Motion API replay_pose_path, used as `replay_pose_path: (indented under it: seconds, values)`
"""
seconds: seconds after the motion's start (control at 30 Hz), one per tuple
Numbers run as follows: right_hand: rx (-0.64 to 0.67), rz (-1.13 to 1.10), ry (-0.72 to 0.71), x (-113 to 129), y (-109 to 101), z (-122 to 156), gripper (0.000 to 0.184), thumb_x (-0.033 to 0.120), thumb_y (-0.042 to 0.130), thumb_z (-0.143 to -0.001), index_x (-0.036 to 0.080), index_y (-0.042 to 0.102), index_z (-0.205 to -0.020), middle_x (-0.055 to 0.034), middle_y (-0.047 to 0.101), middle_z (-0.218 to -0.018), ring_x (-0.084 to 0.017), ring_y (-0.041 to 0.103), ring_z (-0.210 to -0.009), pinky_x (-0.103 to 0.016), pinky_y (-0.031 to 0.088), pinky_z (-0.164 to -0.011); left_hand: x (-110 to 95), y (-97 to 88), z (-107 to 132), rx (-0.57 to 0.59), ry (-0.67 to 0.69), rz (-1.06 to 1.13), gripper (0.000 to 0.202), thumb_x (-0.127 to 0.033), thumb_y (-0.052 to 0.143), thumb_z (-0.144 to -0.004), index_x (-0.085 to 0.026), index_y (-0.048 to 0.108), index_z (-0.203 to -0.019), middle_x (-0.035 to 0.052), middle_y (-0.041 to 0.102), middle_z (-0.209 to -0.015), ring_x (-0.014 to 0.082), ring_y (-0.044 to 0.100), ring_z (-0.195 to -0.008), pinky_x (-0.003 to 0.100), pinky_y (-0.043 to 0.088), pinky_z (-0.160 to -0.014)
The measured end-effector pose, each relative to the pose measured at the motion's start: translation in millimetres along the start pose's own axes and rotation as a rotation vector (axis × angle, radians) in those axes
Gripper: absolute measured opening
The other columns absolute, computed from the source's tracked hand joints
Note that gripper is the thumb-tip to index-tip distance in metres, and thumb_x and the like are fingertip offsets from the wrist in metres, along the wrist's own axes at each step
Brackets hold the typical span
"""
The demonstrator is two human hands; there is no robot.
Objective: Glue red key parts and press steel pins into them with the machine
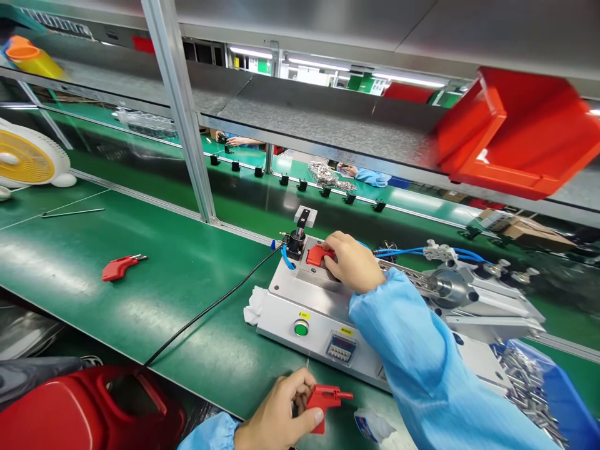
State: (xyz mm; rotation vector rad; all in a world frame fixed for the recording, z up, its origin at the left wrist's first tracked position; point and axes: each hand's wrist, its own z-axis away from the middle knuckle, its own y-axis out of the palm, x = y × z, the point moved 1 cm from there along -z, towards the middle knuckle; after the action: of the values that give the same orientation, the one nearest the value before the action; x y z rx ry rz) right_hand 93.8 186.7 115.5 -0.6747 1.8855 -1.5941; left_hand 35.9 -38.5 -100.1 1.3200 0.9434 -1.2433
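My left hand (285, 409) holds a red plastic handle-shaped part (325, 400) in front of the machine, its thin red prong pointing right. My right hand (354, 259) reaches onto the metal bench machine (323, 290), its fingers closed on another red plastic part (317, 255) lying in the fixture block. My fingers hide the right end of that part. Just left of the block stands a black clamp cylinder (297, 240) with a light metal arm. A green push button (301, 328) and a small counter display (342, 347) are on the machine's front.
A red part with metal prongs (120, 267) lies on the green bench (187, 250). A blue bin (562, 394) of metal pieces is at right. A red bin (529, 137) sits on the shelf overhead. A black cable (210, 306) crosses the bench; co-workers' hands (234, 141) show beyond.
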Motion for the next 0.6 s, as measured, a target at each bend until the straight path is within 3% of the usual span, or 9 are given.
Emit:
replay_pose_path:
  seconds: [0.33,0.43,0.5,0.6]
  values:
    - [-0.116,-0.23,-0.065,-15.6,18.1,0.2,0.014,0.015,0.055,-0.094,0.02,0.068,-0.093,-0.0108,0.07,-0.115,-0.025,0.065,-0.098,-0.039,0.054,-0.089,2.7,0.5,0.0,0.002,0.021,-0.018,0.019,-0.033,0.07,-0.085,-0.02,0.058,-0.094,-0.0014,0.065,-0.08,0.0136,0.053,-0.069,0.025,0.043,-0.068]
    - [-0.17,-0.284,-0.03,-22.5,2.2,-9.3,0.013,0.017,0.053,-0.094,0.02,0.066,-0.092,-0.0094,0.07,-0.108,-0.023,0.066,-0.093,-0.036,0.056,-0.086,4.4,-0.5,-0.9,0.022,0.021,-0.014,0.022,-0.036,0.072,-0.086,-0.019,0.06,-0.094,-0.0013,0.065,-0.08,0.0138,0.054,-0.071,0.024,0.043,-0.068]
    - [-0.287,-0.359,0.003,-27.2,-18.9,-9.2,0.016,0.024,0.051,-0.097,0.019,0.066,-0.1,-0.0104,0.069,-0.108,-0.024,0.067,-0.096,-0.037,0.056,-0.086,6.9,-1.1,-2.7,0.011,0.03,0.011,0.026,-0.039,0.075,-0.087,-0.019,0.06,-0.095,-0.0005,0.066,-0.081,0.0141,0.055,-0.073,0.024,0.044,-0.069]
    - [-0.44,-0.491,-0.057,-30.9,-45.0,14.1,0.021,0.038,0.054,-0.096,0.021,0.066,-0.1,-0.0103,0.071,-0.105,-0.026,0.069,-0.093,-0.039,0.058,-0.084,14.4,-1.5,-8.6,-0.033,0.069,0.11,0.042,-0.051,0.079,-0.085,-0.018,0.063,-0.106,0.0024,0.07,-0.087,0.0139,0.058,-0.072,0.024,0.045,-0.068]
